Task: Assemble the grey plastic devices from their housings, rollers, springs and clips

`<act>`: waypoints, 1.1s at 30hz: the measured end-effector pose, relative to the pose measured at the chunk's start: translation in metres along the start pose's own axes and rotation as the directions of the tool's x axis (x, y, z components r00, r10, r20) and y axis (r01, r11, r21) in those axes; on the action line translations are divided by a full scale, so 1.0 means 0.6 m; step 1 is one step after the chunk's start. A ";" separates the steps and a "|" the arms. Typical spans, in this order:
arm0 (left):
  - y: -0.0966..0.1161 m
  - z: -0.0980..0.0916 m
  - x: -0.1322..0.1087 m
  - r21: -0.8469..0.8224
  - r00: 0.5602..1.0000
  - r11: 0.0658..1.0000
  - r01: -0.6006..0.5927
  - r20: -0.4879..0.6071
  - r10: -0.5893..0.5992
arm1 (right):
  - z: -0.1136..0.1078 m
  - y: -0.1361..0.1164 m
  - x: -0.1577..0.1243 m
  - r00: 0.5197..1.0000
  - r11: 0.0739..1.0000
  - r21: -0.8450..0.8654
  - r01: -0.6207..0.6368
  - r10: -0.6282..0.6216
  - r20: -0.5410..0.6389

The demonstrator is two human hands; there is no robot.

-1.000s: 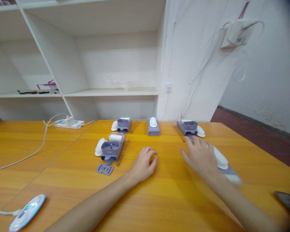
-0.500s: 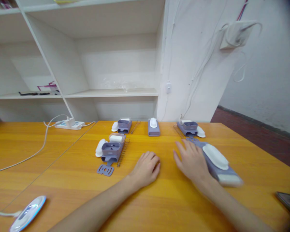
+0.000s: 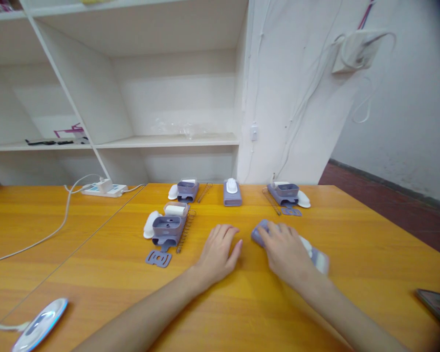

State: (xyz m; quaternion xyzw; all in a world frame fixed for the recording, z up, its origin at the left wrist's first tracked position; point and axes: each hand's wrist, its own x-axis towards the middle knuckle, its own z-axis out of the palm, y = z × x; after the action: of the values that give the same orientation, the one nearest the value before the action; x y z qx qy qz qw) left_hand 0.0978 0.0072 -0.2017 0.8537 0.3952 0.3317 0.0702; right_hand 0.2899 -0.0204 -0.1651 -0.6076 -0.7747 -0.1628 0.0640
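Note:
My right hand (image 3: 288, 249) is wrapped over a grey-purple plastic case with a white oval cap, and blurs a little. Out past the fingers shows the front end of this case (image 3: 257, 234); its middle is hidden under the hand. My left hand (image 3: 218, 249) rests on the table with thumb and fingers apart, holding nothing. To its left are a grey-purple housing (image 3: 167, 230), a white oval cap (image 3: 152, 225), a coil spring (image 3: 186, 232) and a flat slotted plate (image 3: 158, 258).
Along the table's back stand a similar capped case (image 3: 232, 193), an open housing (image 3: 188, 190) and another housing (image 3: 285, 193) with loose parts. A power strip (image 3: 104, 188), a glowing white charging pad (image 3: 42, 322) and a dark phone-like object (image 3: 436, 304) lie on the table (image 3: 234, 322).
My right hand has closed over the capped case, which has moved left and nearer my left hand. My left thumb has spread away from the fingers.

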 end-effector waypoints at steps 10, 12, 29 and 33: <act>-0.001 -0.007 0.002 -0.063 0.997 0.998 -0.024 0.067 0.028 | -0.059 -0.004 -0.005 0.980 0.922 0.342 0.182 -0.200 0.019; 0.005 -0.010 0.002 -0.012 0.984 0.995 -0.097 0.148 0.098 | -0.049 0.001 -0.005 0.997 0.982 0.172 0.077 -0.078 0.003; 0.005 -0.009 0.000 0.048 0.984 0.993 -0.107 0.145 0.099 | -0.019 0.067 -0.010 0.980 0.997 0.019 -0.072 0.067 0.186; 0.004 -0.007 0.000 0.045 0.985 0.993 -0.110 0.140 0.103 | -0.015 0.085 0.000 0.975 0.989 0.001 -0.147 0.145 0.167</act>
State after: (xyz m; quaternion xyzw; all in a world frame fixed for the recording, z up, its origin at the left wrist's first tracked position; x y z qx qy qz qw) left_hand 0.0965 0.0049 -0.1976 0.8960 0.3519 0.2648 0.0571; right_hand 0.3383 -0.0125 -0.1479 -0.6738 -0.7319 -0.1009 0.0148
